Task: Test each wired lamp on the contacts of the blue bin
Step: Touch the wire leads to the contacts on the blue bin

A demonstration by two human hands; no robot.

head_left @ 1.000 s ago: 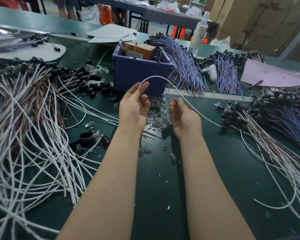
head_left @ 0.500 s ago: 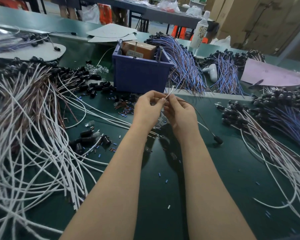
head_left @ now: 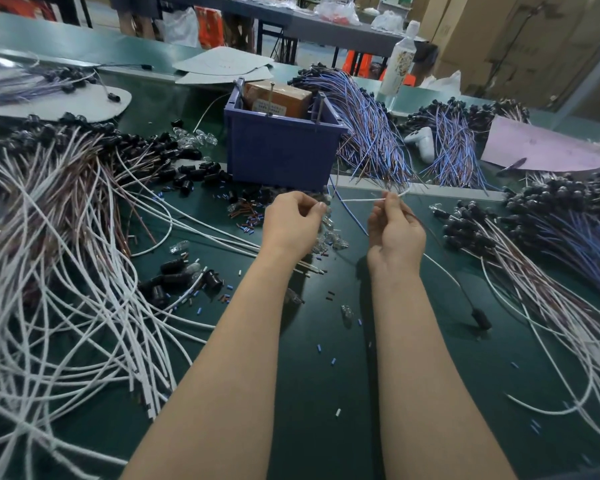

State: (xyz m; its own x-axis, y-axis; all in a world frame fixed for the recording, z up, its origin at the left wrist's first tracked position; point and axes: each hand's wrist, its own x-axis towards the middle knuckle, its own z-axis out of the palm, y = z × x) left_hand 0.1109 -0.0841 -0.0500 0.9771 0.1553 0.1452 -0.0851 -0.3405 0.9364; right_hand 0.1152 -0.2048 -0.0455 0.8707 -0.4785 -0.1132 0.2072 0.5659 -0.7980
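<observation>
The blue bin [head_left: 284, 154] stands at the table's middle, with metal contact pins [head_left: 321, 105] rising from its rim and a brown box inside. In front of the bin, my right hand [head_left: 394, 230] pinches a white wire [head_left: 361, 200]. A thin dark lead also runs from it down to a black lamp socket [head_left: 480, 317] lying on the table. The white wire stretches left to the curled fingertips of my left hand [head_left: 293, 223], which seem to pinch its thin end. Both hands are below the contacts and apart from them.
Heaps of white and brown wired lamps [head_left: 66, 254] fill the left side, and more [head_left: 551, 258] lie at the right. Blue-wired bundles [head_left: 371, 133] lie beside the bin. Clear bulbs [head_left: 329, 237], black sockets [head_left: 174, 278] and small sleeves are scattered under and around my hands. A bottle [head_left: 400, 60] stands behind.
A second ago my hands held a raised white loop. They came together in front of the bin, and have now drawn apart, stretching the wire between them. The socket has slid toward me.
</observation>
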